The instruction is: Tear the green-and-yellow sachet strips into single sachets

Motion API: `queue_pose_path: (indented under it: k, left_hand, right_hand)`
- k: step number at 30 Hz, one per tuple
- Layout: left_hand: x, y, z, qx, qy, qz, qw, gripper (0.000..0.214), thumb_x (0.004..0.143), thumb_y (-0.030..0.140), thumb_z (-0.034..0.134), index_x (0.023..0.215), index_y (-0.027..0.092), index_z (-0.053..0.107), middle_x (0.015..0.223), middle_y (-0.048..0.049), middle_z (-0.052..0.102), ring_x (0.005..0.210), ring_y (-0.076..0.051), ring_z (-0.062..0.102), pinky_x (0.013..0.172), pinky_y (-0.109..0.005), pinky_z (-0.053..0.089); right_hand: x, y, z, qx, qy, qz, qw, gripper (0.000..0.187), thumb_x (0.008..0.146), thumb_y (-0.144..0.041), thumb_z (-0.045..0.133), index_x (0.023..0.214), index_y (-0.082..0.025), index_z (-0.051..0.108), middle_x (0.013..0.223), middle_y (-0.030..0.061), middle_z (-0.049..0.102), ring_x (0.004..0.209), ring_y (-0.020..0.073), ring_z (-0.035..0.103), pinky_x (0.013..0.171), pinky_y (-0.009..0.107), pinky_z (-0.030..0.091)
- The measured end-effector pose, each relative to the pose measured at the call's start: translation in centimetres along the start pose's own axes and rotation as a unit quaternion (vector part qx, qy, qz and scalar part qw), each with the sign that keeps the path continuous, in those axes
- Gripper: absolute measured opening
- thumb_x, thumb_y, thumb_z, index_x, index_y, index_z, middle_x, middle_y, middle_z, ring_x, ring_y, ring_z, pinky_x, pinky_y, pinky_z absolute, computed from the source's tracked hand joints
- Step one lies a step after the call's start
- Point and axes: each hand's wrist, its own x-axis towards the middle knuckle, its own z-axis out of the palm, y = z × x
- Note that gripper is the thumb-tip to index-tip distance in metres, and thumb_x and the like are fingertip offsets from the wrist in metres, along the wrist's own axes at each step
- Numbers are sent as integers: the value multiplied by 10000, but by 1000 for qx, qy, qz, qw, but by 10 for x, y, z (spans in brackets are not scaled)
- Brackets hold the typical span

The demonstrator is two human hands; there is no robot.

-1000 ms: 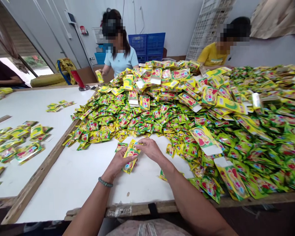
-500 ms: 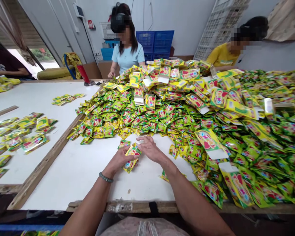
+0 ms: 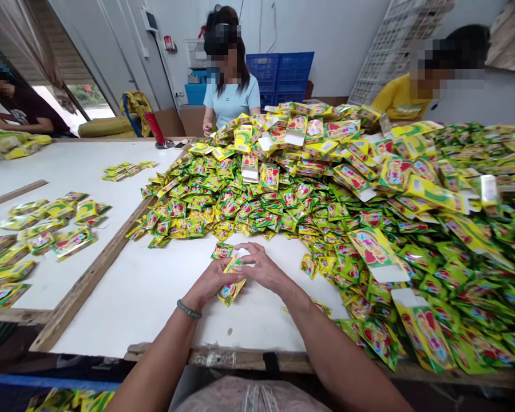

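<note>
The left hand [image 3: 210,280] is closed around a yellow-and-green foil sachet [image 3: 232,286], which hangs with its lower end pointing down toward the counter [image 3: 154,309]. The right hand [image 3: 261,268] sits directly beside it, with the fingers [image 3: 244,249] curled in against the sachet's upper end. The two hands are close together and the sachet is held between them. A beaded bracelet [image 3: 189,309] is on the left wrist.

A second, smaller sachet [image 3: 221,250] lies on the white counter just above the left hand, apart from the main heap of sachets [image 3: 240,194]. That heap begins a short way beyond the hands and spreads across the counter to the far right, with some sachets still joined to white card tabs.

To the left, past a wooden rail [image 3: 90,274], lie two loose groups of sachets [image 3: 55,220]. A co-worker in a light blue T-shirt [image 3: 232,100] stands at the far side with one hand [image 3: 208,129] at the heap. A second co-worker in a yellow shirt [image 3: 399,100] is at the far right. Blue crates [image 3: 278,71] are stacked against the far wall.
</note>
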Motion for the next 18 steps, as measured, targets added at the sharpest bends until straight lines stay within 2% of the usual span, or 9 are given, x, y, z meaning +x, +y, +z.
queue_pose_path:
  k: [4,9,10,13,14,16,18]
  left_hand:
    - [2,0,4,0,0,-2,1000,277,626,304,761,822,149,641,692,-36,666,540,-148,613,572,-275,508]
    - [2,6,10,-31,31,39,998,317,637,322,752,891,173,635,760,-36,678,632,-161,629,645,-287,516]
    - [0,6,11,-31,30,41,998,309,636,322,752,882,177,635,760,-33,677,635,-161,628,651,-286,514]
    - [-8,4,6,-22,25,30,999,296,638,343,744,857,179,632,735,-32,675,613,-160,618,635,-286,507]
    - [-12,5,1,-13,31,24,999,305,636,356,742,858,179,629,720,-32,675,603,-161,615,618,-284,503]
    - [-23,12,-21,27,78,14,996,338,619,385,746,849,171,620,691,-35,674,581,-164,610,573,-271,487]
    - [-41,28,-57,99,190,10,977,401,588,430,748,845,157,608,684,-51,677,567,-180,609,526,-269,467]
  right_hand:
    - [1,-1,-2,7,-28,19,999,134,788,-327,626,806,-283,751,1300,-7,523,1266,259,308,1073,457,205]
    - [4,0,4,-11,119,64,991,157,767,-377,648,774,-257,750,1192,39,588,1236,255,343,1052,440,249]
    - [5,0,7,-17,115,61,991,164,776,-377,639,773,-255,749,1191,40,586,1241,253,334,1054,436,249]
    - [7,-6,16,-27,33,19,999,245,841,-368,556,755,-238,745,1179,51,590,1223,234,357,1029,407,297]
    - [9,-10,19,-34,26,2,999,261,856,-359,535,763,-227,740,1144,60,606,1192,225,390,1006,389,326]
    - [13,-16,23,-72,59,-40,995,227,862,-326,531,812,-213,722,1043,64,638,1097,207,457,957,360,365]
    - [21,-17,22,-160,124,-77,976,154,840,-255,557,892,-206,694,1019,65,638,1046,214,469,927,368,365]
